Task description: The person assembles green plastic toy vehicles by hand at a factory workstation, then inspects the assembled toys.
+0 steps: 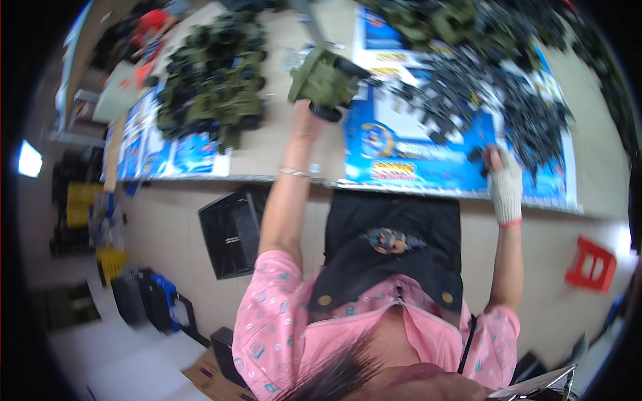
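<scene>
My left hand [307, 121] is raised over the table, closed on an olive-green toy truck [318, 81] with black wheels; the toy hides most of the fingers. At the table's front edge on the right, my right hand [505, 184] wears a pale knitted glove with bare fingertips. Its fingers are pinched on a small black plastic part [477, 156], blurred. Beyond that hand lies a loose heap of dark grey and black plastic parts [445, 100], spread over blue printed sheets [418, 177].
A dense group of green toy trucks [221, 87] stands at the back left, and more green toys [461, 27] at the back right. Below the table are a black crate [231, 234] and a red stool [592, 264]. Another person in red [152, 27] is at the far left.
</scene>
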### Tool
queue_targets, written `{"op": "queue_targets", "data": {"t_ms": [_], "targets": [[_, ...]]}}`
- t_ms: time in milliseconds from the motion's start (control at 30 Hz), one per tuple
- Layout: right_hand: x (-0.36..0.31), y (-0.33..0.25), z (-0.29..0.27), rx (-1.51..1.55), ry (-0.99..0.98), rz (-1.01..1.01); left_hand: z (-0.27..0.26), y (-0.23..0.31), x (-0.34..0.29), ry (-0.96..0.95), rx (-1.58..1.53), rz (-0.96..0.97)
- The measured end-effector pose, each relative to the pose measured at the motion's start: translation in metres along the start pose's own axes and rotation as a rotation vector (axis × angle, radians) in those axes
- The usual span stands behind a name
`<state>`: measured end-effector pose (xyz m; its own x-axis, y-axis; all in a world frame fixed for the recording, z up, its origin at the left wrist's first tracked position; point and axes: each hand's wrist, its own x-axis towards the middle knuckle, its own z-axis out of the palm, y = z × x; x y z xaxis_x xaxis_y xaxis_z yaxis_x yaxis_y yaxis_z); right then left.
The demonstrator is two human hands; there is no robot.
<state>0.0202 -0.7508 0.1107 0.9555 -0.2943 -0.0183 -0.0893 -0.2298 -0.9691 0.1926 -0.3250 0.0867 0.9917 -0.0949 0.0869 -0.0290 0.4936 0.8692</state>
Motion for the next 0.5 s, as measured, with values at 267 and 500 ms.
{"op": "queue_targets", "data": {"t_ms": [267, 500], "targets": [[-0.006, -0.01, -0.014, -0.823, -0.037, -0.177, 0.065, 0.005, -0.059, -0.342, 1.204, 0.439], [0.001, -0.019, -0.005, -1.007, -0.21, -0.325, 0.072, -0.017, -0.041, -0.293, 1.137, 0.439]]}}
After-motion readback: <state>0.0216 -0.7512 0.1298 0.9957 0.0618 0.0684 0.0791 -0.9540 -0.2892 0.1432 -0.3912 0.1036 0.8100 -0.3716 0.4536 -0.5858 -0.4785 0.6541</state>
